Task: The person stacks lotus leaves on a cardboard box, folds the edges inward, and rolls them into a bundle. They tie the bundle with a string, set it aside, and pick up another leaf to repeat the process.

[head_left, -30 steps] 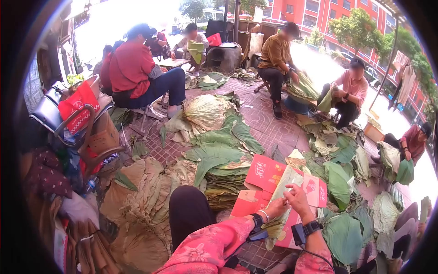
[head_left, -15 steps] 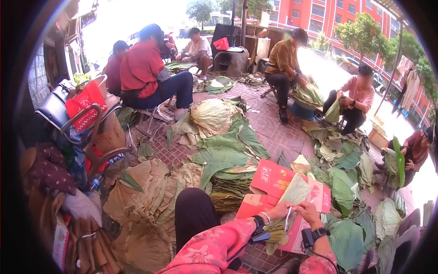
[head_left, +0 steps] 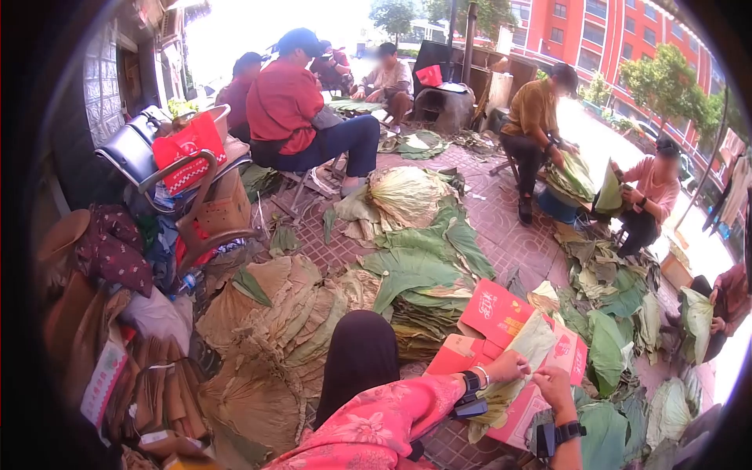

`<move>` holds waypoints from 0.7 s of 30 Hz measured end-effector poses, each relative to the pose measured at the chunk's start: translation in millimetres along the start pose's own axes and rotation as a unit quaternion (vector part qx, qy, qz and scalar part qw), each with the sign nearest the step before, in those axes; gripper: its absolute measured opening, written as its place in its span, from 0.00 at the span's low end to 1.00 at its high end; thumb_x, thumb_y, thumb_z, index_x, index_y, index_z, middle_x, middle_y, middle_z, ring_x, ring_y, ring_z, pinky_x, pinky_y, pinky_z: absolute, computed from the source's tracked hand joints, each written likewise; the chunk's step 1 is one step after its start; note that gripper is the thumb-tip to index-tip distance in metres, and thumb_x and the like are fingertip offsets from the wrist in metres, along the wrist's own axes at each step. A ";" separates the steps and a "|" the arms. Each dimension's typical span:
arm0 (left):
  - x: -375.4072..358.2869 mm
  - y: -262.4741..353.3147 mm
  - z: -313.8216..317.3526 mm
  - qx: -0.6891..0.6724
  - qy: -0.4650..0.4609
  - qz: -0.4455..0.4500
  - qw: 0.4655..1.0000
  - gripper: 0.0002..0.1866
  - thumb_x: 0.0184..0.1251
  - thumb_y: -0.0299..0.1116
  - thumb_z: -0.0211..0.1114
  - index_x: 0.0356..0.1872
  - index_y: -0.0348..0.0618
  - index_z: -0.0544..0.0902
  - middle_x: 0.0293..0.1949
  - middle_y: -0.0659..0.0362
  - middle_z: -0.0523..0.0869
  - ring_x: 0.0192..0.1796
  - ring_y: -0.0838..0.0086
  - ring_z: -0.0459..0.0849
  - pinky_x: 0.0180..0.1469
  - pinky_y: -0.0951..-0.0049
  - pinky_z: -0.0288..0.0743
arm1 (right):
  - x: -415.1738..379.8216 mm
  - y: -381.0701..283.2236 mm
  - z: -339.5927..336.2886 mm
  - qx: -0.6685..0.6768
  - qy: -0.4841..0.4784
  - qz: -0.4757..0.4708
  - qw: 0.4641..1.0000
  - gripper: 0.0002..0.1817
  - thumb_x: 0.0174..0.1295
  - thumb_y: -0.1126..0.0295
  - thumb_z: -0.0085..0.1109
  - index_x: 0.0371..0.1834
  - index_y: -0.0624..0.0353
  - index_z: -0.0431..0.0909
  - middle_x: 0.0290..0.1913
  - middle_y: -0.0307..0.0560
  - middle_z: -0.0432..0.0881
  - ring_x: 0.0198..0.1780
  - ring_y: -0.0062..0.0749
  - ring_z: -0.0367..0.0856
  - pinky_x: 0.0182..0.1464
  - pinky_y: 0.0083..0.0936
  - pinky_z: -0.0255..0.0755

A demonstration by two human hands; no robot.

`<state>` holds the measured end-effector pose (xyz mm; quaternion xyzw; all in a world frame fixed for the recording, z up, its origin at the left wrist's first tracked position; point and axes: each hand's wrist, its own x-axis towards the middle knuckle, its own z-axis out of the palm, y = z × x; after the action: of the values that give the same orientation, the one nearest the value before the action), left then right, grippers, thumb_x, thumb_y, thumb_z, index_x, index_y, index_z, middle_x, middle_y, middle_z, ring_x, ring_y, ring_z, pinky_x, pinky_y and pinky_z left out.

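Note:
My left hand (head_left: 507, 368) is above a bundle of dried lotus leaves (head_left: 533, 341), its fingers pinched together. Close beside it, my right hand (head_left: 554, 384) is also pinched, fingertips pointing toward the left hand. Whatever is between the fingers of either hand is too small to make out. The bundle lies across a flattened red cardboard box (head_left: 487, 309) with printed lettering, its lower end partly behind my left wrist. Both wrists wear dark devices.
A tall stack of green leaves (head_left: 423, 266) and a spread of brown dried leaves (head_left: 258, 345) lie ahead and left. Green leaves (head_left: 611, 352) cover the ground at right. Folded brown bags (head_left: 160, 392) sit at left. Several co-workers (head_left: 294, 102) sit around the paved yard.
The view has swung left, shifting the scene rightward. A white strip that hung at my left hand no longer shows. My hands, nearly touching before, are slightly apart.

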<state>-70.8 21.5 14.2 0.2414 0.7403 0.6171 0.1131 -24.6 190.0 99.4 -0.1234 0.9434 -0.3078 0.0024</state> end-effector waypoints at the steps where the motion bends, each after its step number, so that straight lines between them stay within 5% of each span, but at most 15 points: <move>1: -0.8 1.3 2.5 -0.008 0.035 0.004 0.999 0.07 0.49 0.23 0.63 0.32 0.37 0.83 0.27 0.56 0.84 0.31 0.77 0.81 0.35 0.74 0.74 | 5.9 3.9 -4.1 -0.067 0.084 -0.025 0.994 0.09 0.53 0.71 0.57 0.35 0.64 0.80 0.31 0.50 0.83 0.32 0.29 0.81 0.36 0.25 0.73; 2: -3.1 2.9 8.4 -0.018 0.069 0.008 0.997 0.08 0.49 0.22 0.61 0.32 0.37 0.83 0.26 0.53 0.84 0.30 0.74 0.81 0.35 0.72 0.73 | 8.6 5.8 -5.9 -0.134 0.167 -0.048 0.976 0.09 0.53 0.72 0.57 0.36 0.64 0.80 0.32 0.50 0.83 0.33 0.29 0.81 0.37 0.24 0.73; 5: -11.5 17.9 12.0 0.041 0.140 0.028 0.989 0.07 0.50 0.21 0.58 0.30 0.38 0.81 0.25 0.50 0.82 0.29 0.65 0.82 0.34 0.69 0.74 | 13.2 3.1 -3.0 -0.032 0.117 -0.020 0.992 0.10 0.54 0.75 0.54 0.38 0.65 0.79 0.33 0.48 0.83 0.33 0.30 0.81 0.36 0.24 0.74; 9: -12.0 10.5 16.1 0.153 0.163 0.131 0.966 0.04 0.52 0.22 0.58 0.30 0.39 0.79 0.27 0.49 0.81 0.33 0.59 0.82 0.35 0.68 0.74 | 16.5 44.4 45.0 0.292 0.058 0.068 0.952 0.08 0.56 0.77 0.51 0.36 0.64 0.79 0.31 0.40 0.82 0.30 0.19 0.78 0.28 0.15 0.70; 11: -13.8 12.2 12.2 0.152 0.185 0.169 0.956 0.03 0.51 0.22 0.58 0.27 0.40 0.79 0.27 0.51 0.80 0.33 0.59 0.81 0.34 0.67 0.74 | 15.7 32.7 48.4 0.349 0.053 0.106 0.930 0.08 0.56 0.76 0.52 0.36 0.63 0.79 0.30 0.39 0.82 0.28 0.17 0.77 0.26 0.12 0.68; 21: -12.5 21.4 17.9 0.200 0.202 0.213 0.935 0.04 0.47 0.23 0.61 0.24 0.46 0.78 0.27 0.57 0.74 0.36 0.61 0.75 0.36 0.64 0.68 | 6.2 26.6 41.5 0.460 0.027 0.121 0.879 0.10 0.56 0.71 0.60 0.42 0.59 0.79 0.26 0.31 0.78 0.23 0.11 0.70 0.24 0.09 0.62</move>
<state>-47.0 33.3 29.4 0.2815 0.7867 0.5018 -0.2236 -33.5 185.1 50.7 0.0150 0.7032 -0.7073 0.0704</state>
